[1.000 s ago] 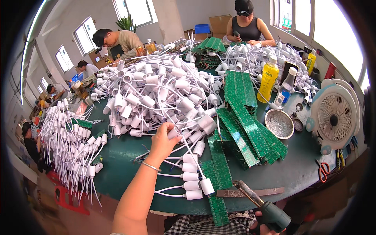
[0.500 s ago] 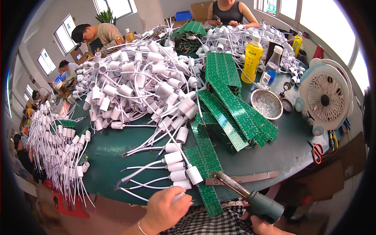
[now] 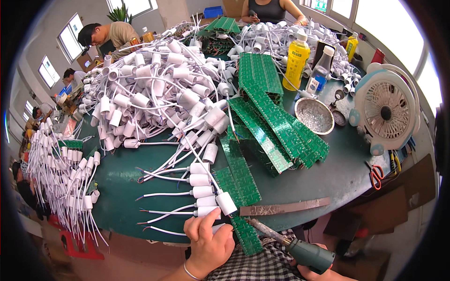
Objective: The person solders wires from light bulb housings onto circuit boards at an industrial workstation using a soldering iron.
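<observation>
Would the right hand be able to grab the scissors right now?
Probably not yet: the right hand is holding the soldering iron, so it would likely need to let go first. Nothing covers the scissors, which lie at the table's edge.

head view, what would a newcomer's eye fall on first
Likely the big heap of white cylinders with white cables, left of centre on the dark green tabletop. Next, the overlapping green circuit-board strips right of the heap. At the near edge, the left hand is at a row of white cylinders; the right hand holds a dark green tool with a metal barrel.
</observation>
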The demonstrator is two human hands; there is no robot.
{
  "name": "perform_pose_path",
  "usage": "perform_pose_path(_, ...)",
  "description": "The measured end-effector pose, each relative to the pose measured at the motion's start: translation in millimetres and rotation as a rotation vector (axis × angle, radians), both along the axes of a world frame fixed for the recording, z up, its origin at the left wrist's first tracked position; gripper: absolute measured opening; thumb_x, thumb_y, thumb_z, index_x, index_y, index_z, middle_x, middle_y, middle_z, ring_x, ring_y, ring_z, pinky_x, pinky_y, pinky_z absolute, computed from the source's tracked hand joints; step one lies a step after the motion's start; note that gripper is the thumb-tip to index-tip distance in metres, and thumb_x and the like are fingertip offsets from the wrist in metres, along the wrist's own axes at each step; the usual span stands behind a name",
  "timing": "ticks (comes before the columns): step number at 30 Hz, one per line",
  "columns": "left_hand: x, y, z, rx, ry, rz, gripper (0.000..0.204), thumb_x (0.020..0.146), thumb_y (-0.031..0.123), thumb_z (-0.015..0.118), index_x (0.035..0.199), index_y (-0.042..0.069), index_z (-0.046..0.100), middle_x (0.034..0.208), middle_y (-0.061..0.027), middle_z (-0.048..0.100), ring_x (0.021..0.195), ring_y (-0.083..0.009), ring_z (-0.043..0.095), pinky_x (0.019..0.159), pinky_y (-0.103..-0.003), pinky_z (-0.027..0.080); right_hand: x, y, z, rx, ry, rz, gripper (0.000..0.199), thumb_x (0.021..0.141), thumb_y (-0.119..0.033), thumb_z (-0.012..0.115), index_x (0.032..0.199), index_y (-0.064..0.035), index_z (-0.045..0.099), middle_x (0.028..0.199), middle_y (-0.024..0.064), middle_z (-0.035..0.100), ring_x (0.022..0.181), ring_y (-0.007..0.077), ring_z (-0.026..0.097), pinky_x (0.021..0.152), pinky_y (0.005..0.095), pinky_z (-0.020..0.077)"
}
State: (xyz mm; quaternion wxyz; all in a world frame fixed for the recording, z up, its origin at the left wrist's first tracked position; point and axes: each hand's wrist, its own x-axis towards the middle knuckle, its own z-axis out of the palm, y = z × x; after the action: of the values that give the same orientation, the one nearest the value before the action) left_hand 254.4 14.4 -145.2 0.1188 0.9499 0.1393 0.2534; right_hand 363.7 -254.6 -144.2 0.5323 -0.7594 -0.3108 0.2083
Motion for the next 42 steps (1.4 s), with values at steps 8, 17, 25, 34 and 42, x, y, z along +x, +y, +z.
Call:
perform_pose_path(8,-3.2,3.1,-4.8,0.007,-0.028,-0.027,0.026,0.073,0.011,0.066,0.098,0.012,0.06,0.127,-0.0153,0.044,0.108,-0.0365,0.039,0.094,-0.05,0.032,5.1,9.6,7.1,0.031,-0.117,0.07,0.048,0.078,-0.006,0.071,0.121,0.0027,0.05,0.111,0.0148,0.06,0.099,0.0251,0.059,0.088,0.0364,0.0451)
perform_pose_path(17,2.6,3.0,2.5,0.045,-0.01,0.049,0.014,0.069,0.01,0.068,0.08,0.014,0.061,0.129,-0.011,0.045,0.123,-0.0354,0.029,0.097,-0.049,0.025,2.6,3.6,-0.5,-0.001,-0.077,0.057,0.049,0.079,-0.011,0.071,0.121,0.0028,0.05,0.111,0.0154,0.059,0.1,0.0269,0.058,0.089,0.0372,0.0449)
perform_pose_path(25,15.8,9.7,14.5,-0.124,0.096,0.049,0.008,0.067,0.01,0.065,0.073,0.012,0.059,0.134,-0.0156,0.042,0.124,-0.0437,0.029,0.102,-0.053,0.017,1.8,9.6,5.2,0.001,-0.041,0.062,0.045,0.079,-0.012,0.071,0.118,0.0025,0.053,0.111,0.0155,0.06,0.1,0.0283,0.059,0.089,0.0376,0.0456)
perform_pose_path(34,16.6,11.9,17.8,-0.152,0.105,0.029,0.01,0.065,0.008,0.066,0.069,0.012,0.058,0.134,-0.0134,0.043,0.124,-0.0432,0.029,0.102,-0.052,0.017,4.2,16.9,9.6,0.001,-0.095,0.116,0.043,0.079,-0.009,0.068,0.117,0.0027,0.054,0.11,0.0165,0.062,0.1,0.0289,0.061,0.089,0.0379,0.0465)
perform_pose_path(42,19.0,12.6,20.1,-0.145,0.121,0.023,0.01,0.065,0.008,0.066,0.067,0.012,0.058,0.135,-0.0122,0.043,0.123,-0.0413,0.03,0.101,-0.051,0.018,8.3,20.6,7.5,-0.028,-0.204,0.193,0.04,0.079,-0.011,0.068,0.115,0.0025,0.056,0.11,0.018,0.063,0.101,0.0303,0.062,0.088,0.0388,0.0477)
